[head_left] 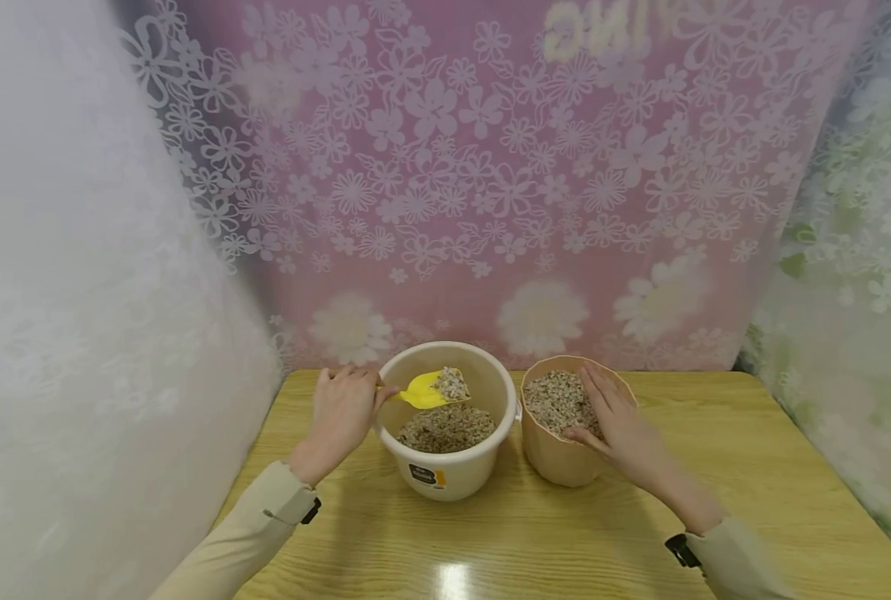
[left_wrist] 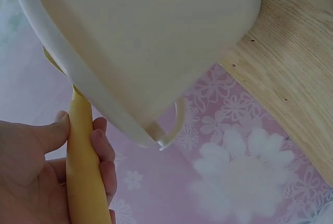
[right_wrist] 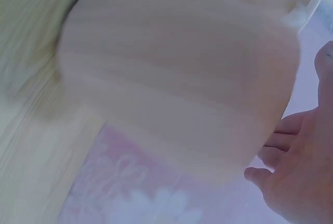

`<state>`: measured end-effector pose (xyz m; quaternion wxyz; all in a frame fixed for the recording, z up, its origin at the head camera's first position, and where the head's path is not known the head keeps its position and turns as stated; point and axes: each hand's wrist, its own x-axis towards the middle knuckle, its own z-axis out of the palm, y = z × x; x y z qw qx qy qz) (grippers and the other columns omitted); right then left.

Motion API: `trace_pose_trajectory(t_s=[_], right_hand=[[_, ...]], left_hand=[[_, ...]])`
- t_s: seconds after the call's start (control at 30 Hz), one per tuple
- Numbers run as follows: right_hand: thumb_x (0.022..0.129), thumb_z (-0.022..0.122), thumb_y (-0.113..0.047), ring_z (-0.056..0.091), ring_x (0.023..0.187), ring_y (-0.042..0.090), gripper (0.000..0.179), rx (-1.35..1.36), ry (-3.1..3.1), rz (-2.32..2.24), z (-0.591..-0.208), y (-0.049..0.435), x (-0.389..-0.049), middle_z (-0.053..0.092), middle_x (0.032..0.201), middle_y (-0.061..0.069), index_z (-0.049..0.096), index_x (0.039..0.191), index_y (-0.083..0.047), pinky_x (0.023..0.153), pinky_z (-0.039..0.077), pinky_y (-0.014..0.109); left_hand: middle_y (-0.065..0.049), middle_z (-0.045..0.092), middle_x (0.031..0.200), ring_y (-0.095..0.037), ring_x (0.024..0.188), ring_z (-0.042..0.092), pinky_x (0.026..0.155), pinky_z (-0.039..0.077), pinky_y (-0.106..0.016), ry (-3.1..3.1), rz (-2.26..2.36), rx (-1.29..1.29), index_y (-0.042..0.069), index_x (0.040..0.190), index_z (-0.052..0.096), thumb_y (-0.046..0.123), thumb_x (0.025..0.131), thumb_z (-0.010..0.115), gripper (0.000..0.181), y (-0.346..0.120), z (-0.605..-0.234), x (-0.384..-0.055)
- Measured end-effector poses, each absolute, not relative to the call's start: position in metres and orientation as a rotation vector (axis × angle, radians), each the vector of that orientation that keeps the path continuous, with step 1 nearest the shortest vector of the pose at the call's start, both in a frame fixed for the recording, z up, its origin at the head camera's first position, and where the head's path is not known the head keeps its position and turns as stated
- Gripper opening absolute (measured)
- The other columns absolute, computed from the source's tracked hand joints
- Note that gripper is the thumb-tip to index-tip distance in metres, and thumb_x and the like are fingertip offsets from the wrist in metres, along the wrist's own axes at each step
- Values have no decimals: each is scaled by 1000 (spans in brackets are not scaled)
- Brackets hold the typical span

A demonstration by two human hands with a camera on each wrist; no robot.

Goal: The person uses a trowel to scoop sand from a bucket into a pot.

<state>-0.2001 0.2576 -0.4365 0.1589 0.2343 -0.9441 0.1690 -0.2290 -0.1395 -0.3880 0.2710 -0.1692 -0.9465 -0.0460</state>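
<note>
My left hand grips the handle of a small yellow scoop over the white bucket. Pale grainy material sits on the scoop's blade. In the left wrist view, thumb and fingers wrap the yellow handle beside the bucket's rim. Speckled brown granules partly fill the bucket. To its right stands a peach pot, filled higher with similar granules. My right hand is at this pot's opening, fingers fairly straight; whether they touch the granules is unclear.
Both containers stand close together on a wooden table, near its far edge. Behind hangs a pink flowered curtain, with pale curtains at the sides. The bucket has a side handle.
</note>
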Motion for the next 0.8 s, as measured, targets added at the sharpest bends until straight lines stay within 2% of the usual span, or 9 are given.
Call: trace_pose_trajectory(t_s=[0.1,0.2,0.37,0.63,0.8], right_hand=[[95,68,-43,24,147,49,95,611,-2752,471,-438,277,-197,18,164,29,16,159,6,115,20,65],[96,66,-46,23,147,49,100,571,-2802,455,-440,292,-195,9,167,25,8,161,2,116,16,66],[96,63,-51,19,149,48,102,549,-2866,465,-445,303,-193,4,168,23,3,161,-1,117,10,67],[95,63,-56,17,151,46,106,504,-2914,494,-445,305,-191,8,167,25,1,162,-3,118,8,66],[94,63,-58,16,151,46,107,500,-2924,500,-446,306,-192,7,166,27,0,162,-3,117,9,66]], left_hand=[[0,68,74,-20,69,58,68,33,-37,-2545,-130,-468,14,82,70,43,89,75,30,-139,-386,-229],[1,67,73,-18,66,55,69,31,-37,-2564,-141,-480,14,84,71,44,92,72,31,-138,-383,-230],[3,65,71,-15,65,50,69,29,-35,-2634,-149,-484,16,85,71,45,96,66,31,-129,-372,-231],[2,64,73,-18,77,56,78,37,-37,-2727,-66,-505,15,81,63,49,100,56,41,-94,-348,-237],[3,57,65,-17,67,51,72,31,-34,-2680,-36,-572,17,75,61,51,101,53,43,-68,-343,-245]])
